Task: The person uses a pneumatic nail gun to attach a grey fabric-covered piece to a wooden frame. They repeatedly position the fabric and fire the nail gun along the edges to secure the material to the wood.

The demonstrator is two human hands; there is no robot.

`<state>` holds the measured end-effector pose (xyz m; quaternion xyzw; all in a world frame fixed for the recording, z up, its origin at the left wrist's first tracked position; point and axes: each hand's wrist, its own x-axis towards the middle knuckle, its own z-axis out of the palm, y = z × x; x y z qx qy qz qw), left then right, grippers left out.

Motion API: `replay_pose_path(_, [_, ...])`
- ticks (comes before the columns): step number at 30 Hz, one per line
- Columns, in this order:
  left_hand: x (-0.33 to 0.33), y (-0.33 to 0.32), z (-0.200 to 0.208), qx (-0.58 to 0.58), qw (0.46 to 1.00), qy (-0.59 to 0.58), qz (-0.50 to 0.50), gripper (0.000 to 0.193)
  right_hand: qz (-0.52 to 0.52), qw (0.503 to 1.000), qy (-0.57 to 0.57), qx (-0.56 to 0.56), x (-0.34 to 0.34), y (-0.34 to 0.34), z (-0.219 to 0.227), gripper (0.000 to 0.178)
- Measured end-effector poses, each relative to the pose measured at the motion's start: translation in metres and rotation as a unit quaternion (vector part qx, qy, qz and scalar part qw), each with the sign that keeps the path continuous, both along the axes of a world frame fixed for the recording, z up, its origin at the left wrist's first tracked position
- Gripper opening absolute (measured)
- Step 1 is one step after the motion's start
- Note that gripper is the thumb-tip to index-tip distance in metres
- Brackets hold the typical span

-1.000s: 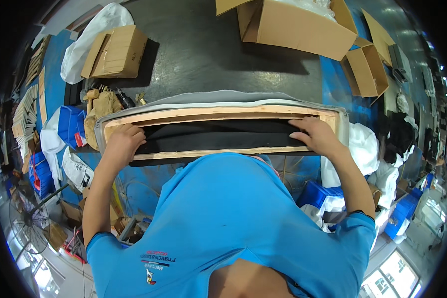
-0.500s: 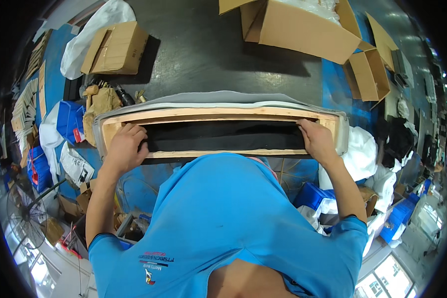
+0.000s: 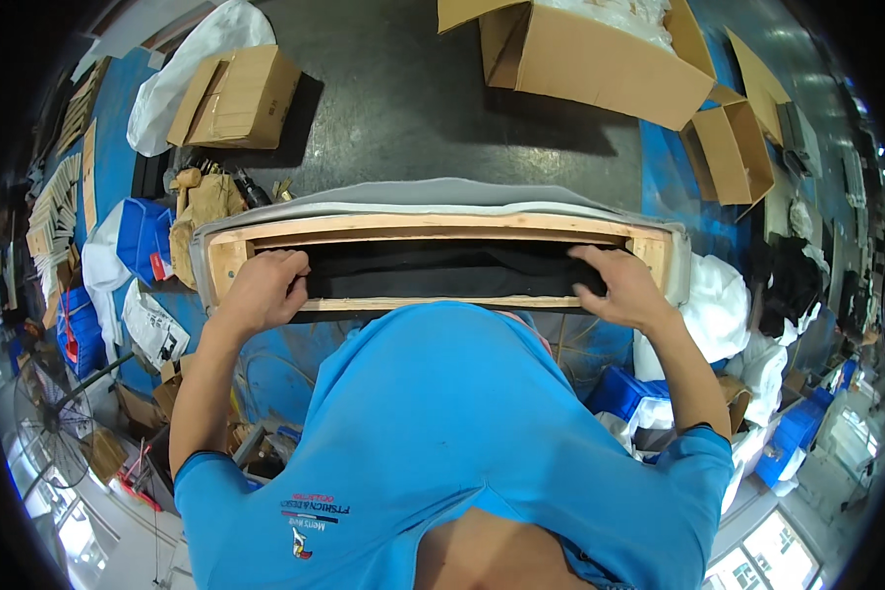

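Note:
In front of my body lies a long, shallow wooden frame (image 3: 442,225) with grey upholstery fabric (image 3: 462,191) and a pale padding layer along its far side. Black cloth (image 3: 433,274) lines its hollow, slightly creased. My left hand (image 3: 268,287) rests at the left end over the near rail, fingers bent and thumb apart, tips at the black cloth. Toward the right end, my right hand (image 3: 621,283) reaches into the hollow; its thumb and forefinger are spread with a gap between them. Neither hand visibly grips anything, though some fingertips are hidden against the dark cloth.
The frame sits on a dark tabletop (image 3: 383,128). Beyond it are a closed carton (image 3: 246,98) at left and a large open carton (image 3: 610,69) at right. A tan pouch (image 3: 202,211) with tools lies beside the frame's left end; white bags (image 3: 708,310) bulge at the right.
Both hands have shifted inward from the frame's ends, the left to the right and the right to the left. The right thumb and forefinger have spread. The black cloth's creases have changed.

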<state>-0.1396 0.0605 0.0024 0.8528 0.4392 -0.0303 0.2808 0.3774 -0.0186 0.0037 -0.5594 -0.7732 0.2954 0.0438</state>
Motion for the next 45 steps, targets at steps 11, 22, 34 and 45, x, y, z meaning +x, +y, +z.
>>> replay_pose_path(11, [0.013, 0.004, -0.019, 0.044, 0.991, -0.096, -0.085, 0.023, -0.065, 0.996, 0.065, 0.011, 0.005, -0.003, -0.016, 0.016])
replay_pose_path(22, [0.053, 0.019, -0.014, -0.029, 0.99, -0.002, -0.135, 0.032, 0.021, 0.998, 0.042, 0.028, -0.036, 0.014, -0.022, 0.029])
replay_pose_path(34, [0.082, 0.008, -0.027, 0.034, 0.991, -0.092, -0.089, 0.033, 0.018, 1.0, -0.01, -0.008, -0.054, 0.025, -0.003, 0.027])
replay_pose_path(45, [0.1, -0.009, -0.048, 0.241, 0.968, -0.056, 0.039, 0.014, -0.183, 0.976, 0.096, 0.075, -0.061, 0.007, -0.044, 0.018])
